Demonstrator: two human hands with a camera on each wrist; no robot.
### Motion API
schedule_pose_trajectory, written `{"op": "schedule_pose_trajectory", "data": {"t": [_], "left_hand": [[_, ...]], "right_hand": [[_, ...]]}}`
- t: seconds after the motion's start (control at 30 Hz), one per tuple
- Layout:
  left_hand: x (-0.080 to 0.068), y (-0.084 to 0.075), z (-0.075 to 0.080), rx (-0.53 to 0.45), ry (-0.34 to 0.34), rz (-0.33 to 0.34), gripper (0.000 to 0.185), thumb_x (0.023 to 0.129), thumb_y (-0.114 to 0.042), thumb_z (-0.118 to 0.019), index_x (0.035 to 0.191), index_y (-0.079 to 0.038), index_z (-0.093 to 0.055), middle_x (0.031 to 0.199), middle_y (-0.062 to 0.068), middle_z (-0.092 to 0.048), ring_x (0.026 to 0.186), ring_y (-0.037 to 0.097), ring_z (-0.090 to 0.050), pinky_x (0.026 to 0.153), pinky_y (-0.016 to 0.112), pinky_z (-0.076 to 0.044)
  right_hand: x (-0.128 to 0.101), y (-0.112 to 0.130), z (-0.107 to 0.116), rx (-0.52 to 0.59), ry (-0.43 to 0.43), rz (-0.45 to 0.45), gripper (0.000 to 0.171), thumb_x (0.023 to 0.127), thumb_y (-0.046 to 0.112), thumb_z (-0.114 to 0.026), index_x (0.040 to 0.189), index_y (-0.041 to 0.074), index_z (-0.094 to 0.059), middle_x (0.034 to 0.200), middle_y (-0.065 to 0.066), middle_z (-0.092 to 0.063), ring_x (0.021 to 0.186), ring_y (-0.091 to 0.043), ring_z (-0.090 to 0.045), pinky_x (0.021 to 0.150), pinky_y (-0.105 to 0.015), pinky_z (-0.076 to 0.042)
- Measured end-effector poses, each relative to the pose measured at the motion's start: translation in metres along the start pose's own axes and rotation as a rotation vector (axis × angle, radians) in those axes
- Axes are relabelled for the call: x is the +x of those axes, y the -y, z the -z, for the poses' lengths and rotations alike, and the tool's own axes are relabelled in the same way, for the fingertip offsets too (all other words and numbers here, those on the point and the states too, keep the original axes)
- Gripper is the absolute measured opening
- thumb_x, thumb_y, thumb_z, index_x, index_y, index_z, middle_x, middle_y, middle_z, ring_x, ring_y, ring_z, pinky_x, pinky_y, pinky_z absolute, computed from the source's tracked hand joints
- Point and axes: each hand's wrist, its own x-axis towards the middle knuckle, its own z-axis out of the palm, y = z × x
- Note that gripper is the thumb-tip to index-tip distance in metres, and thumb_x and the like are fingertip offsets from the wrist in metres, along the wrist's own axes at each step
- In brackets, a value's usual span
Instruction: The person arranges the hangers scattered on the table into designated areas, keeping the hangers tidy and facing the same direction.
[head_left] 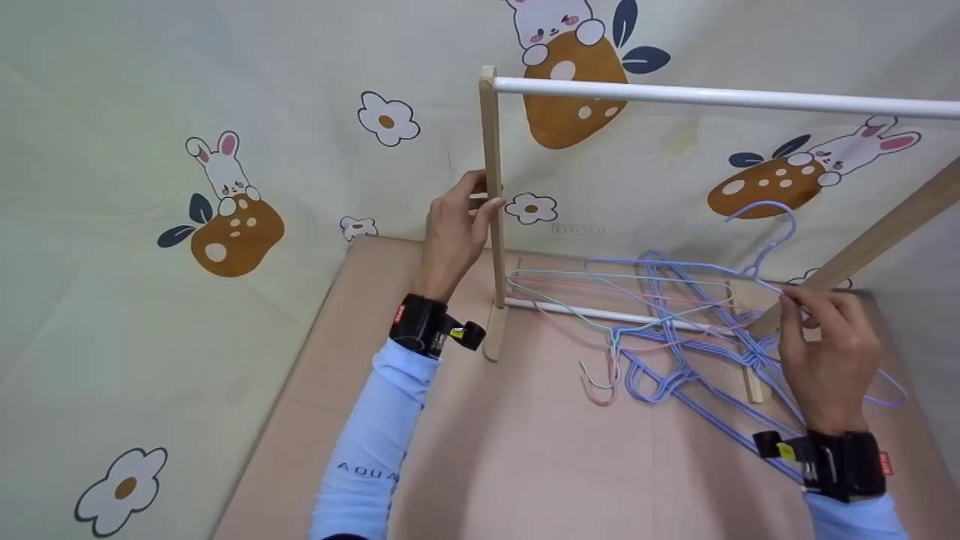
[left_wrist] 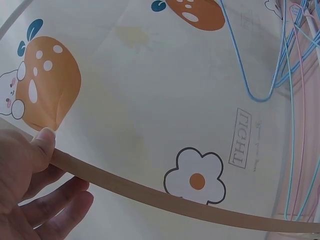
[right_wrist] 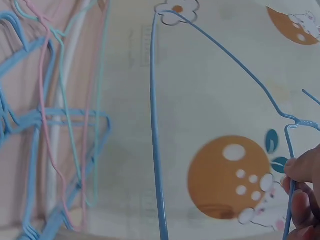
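Note:
My left hand holds the left wooden post of a garment rack. In the left wrist view, the thumb lies over the post and the fingers are beneath it. At the right, my right hand pinches one shoulder of a blue wire hanger, its hook pointing up. The right wrist view shows this hanger raised in front of the patterned backdrop, thumb and fingers around the wire below its neck.
Several blue hangers, with a mint hanger and a pink hanger, lie overlapping around the rack's low white bar. Above them runs the white top rail. The right wooden post slants beside my right hand.

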Motion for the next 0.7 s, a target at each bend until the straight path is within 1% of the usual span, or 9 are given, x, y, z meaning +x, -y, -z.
{"op": "schedule_pose_trajectory", "data": {"t": [0.13, 0.27, 0.37, 0.47, 0.6, 0.7], "left_hand": [[0.000, 0.001, 0.002, 0.002, -0.004, 0.003, 0.033, 0.092, -0.027, -0.057, 0.119, -0.008, -0.057, 0.107, 0.003, -0.063, 0.094, 0.014, -0.063, 0.076, 0.022, -0.053], [0.000, 0.002, 0.003, 0.005, -0.003, 0.004, 0.033, 0.093, -0.027, -0.057, 0.120, -0.009, -0.057, 0.107, 0.004, -0.063, 0.094, 0.014, -0.063, 0.077, 0.023, -0.053], [0.001, 0.002, 0.003, 0.000, 0.003, 0.006, 0.034, 0.093, -0.027, -0.057, 0.121, -0.008, -0.056, 0.107, 0.004, -0.063, 0.095, 0.015, -0.063, 0.077, 0.023, -0.053], [0.001, 0.003, 0.002, 0.012, 0.008, 0.012, 0.034, 0.093, -0.027, -0.057, 0.121, -0.008, -0.056, 0.107, 0.004, -0.063, 0.095, 0.015, -0.063, 0.077, 0.022, -0.053], [0.002, 0.004, 0.001, 0.035, 0.008, 0.010, 0.033, 0.093, -0.024, -0.057, 0.121, -0.008, -0.056, 0.108, 0.004, -0.063, 0.094, 0.014, -0.063, 0.077, 0.020, -0.052], [0.002, 0.004, 0.001, 0.032, 0.009, 0.012, 0.032, 0.094, -0.024, -0.057, 0.121, -0.007, -0.056, 0.107, 0.005, -0.063, 0.093, 0.014, -0.063, 0.077, 0.021, -0.052]], "right_hand": [[0.010, 0.004, 0.017, -0.090, -0.006, -0.023, 0.014, 0.088, 0.002, -0.063, 0.098, -0.005, -0.067, 0.089, -0.021, -0.057, 0.070, -0.031, -0.049, 0.067, -0.014, -0.027], [0.020, 0.008, 0.029, -0.180, -0.004, -0.022, 0.018, 0.093, 0.007, -0.057, 0.101, -0.007, -0.065, 0.093, -0.023, -0.056, 0.076, -0.036, -0.052, 0.069, -0.015, -0.028], [0.027, 0.006, 0.038, -0.205, -0.011, -0.005, 0.021, 0.096, 0.011, -0.053, 0.102, -0.006, -0.064, 0.095, -0.023, -0.057, 0.082, -0.038, -0.053, 0.073, -0.014, -0.030], [0.033, 0.002, 0.045, -0.203, -0.016, 0.001, 0.024, 0.097, 0.014, -0.050, 0.105, -0.004, -0.064, 0.101, -0.022, -0.058, 0.087, -0.038, -0.054, 0.075, -0.013, -0.031], [0.042, 0.000, 0.055, -0.257, 0.006, -0.022, 0.028, 0.100, 0.019, -0.045, 0.113, 0.001, -0.063, 0.109, -0.019, -0.058, 0.092, -0.037, -0.053, 0.078, -0.022, -0.038], [0.048, -0.001, 0.060, -0.284, -0.006, -0.049, 0.031, 0.101, 0.022, -0.042, 0.116, 0.002, -0.061, 0.109, -0.019, -0.058, 0.090, -0.036, -0.051, 0.077, -0.028, -0.037]]}}
